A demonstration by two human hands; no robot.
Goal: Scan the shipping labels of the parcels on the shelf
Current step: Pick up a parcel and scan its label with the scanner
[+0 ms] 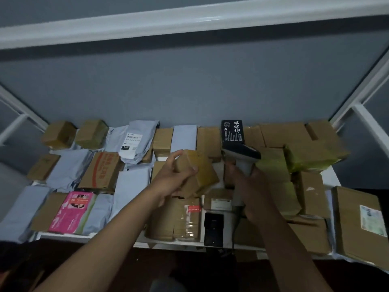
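My left hand [175, 180] grips a small brown cardboard parcel [199, 172] wrapped in yellowish tape and holds it tilted above the middle of the shelf. No label shows on its visible faces. My right hand [250, 190] holds a grey and black barcode scanner [242, 154] by its handle, just right of the parcel, with its head pointing away toward the back. Many other parcels cover the white shelf [117, 238]: brown boxes and grey mailer bags, one mailer [136, 140] showing a white shipping label.
A pink printed box [72, 211] lies front left. A black box with white lettering [232, 131] stands at the back. A black scanner cradle [213, 228] sits at the front edge. A flat carton with a label [360, 224] overhangs front right. White shelf posts [357, 102] flank both sides.
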